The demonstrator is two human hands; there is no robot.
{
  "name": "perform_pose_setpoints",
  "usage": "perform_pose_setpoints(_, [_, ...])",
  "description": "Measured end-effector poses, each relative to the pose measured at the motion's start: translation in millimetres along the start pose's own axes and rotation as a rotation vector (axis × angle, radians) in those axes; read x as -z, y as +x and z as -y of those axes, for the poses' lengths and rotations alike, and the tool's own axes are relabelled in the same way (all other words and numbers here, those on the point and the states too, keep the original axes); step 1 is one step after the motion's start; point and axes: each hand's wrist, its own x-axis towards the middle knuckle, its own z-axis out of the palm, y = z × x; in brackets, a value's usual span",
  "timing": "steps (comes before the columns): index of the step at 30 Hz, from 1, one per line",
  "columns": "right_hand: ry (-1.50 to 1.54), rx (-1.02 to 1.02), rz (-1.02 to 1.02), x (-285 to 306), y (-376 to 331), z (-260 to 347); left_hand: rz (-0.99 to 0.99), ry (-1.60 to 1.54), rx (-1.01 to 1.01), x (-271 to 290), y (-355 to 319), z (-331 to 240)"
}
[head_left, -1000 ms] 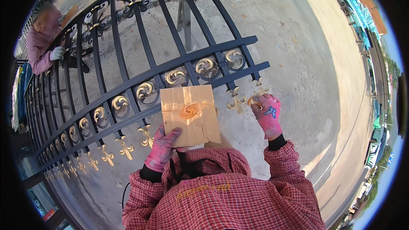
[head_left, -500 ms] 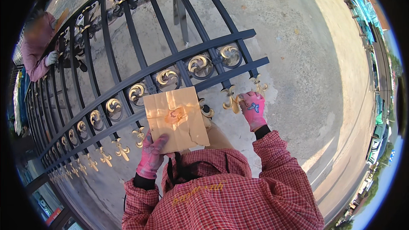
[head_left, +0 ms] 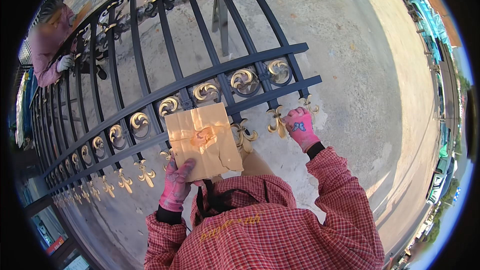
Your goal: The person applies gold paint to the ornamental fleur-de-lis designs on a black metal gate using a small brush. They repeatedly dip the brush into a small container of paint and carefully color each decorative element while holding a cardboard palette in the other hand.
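My left hand, in a pink glove, is closed on the lower left edge of a creased piece of brown cardboard. A glossy reddish-brown patch marks the cardboard's middle. On the right, my pink-gloved right hand has its fingers curled in a pinch beside a gold fleur-de-lis finial. Whatever those fingers hold, if anything, is hidden. Another gold finial sits just beyond the knuckles. Both finials tip the bars of a dark metal fence panel, and a further finial shows beside the cardboard.
Gold scrolls fill the band between the panel's two rails. A grey metal support stands below the bars. At the far left, a person in a checked shirt has a gloved hand at the panel. Concrete ground stretches to the right.
The panel sits slightly farther right in view, while the cardboard has shifted a little left, uncovering more of the finial beside it. My right hand stays by the same finial, fingers still curled.
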Motion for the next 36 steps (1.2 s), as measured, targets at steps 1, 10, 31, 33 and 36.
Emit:
perform_pose_setpoints(1, [-0.033, -0.027, -0.017, -10, -4, -7, -0.001, 0.01, -0.001, -1, 0, -1])
perform_pose_setpoints(10, [0.04, -0.171, -0.035, -6, 1, 24, 0.005, 0.029, -0.024, 1, 0, -1])
perform_pose_setpoints(31, [0.224, -0.452, -0.252, -24, 16, 6, 0.015, 0.076, 0.01, 6, 0, -11])
perform_pose_setpoints(33, [0.339, -0.516, -0.253, -25, 15, 4, 0.0, 0.08, -0.006, 3, 0, -12])
perform_pose_setpoints(36, [0.199, -0.356, -0.267, -26, 15, 12, 0.015, 0.078, 0.016, 2, 3, -11])
